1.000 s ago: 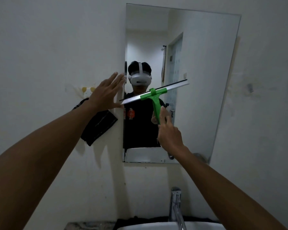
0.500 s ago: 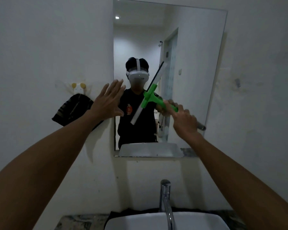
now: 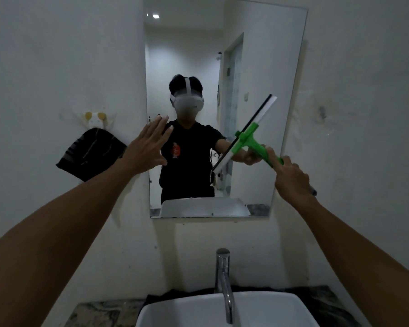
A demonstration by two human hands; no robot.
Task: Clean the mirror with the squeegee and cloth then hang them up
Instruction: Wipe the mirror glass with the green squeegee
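Note:
A tall rectangular mirror (image 3: pixel 265 55) hangs on the white wall above the sink. My right hand (image 3: pixel 292 179) grips the handle of a green squeegee (image 3: pixel 248 138), whose blade slants steeply across the mirror's lower right part. My left hand (image 3: pixel 149 146) is raised with straight fingers at the mirror's left edge; whether it touches the glass I cannot tell. A dark cloth (image 3: pixel 90 153) hangs from a small wall hook (image 3: pixel 95 119) left of the mirror.
A white basin (image 3: pixel 175 310) with a chrome tap (image 3: pixel 223 279) sits directly below, on a mottled stone counter (image 3: pixel 95 315). The mirror reflects a person wearing a headset and a doorway behind.
My right hand swung the squeegee from the mirror's middle towards its right side, the blade turning from nearly level to steeply slanted. The view tilted down, showing more of the sink. My left hand stayed at the left edge.

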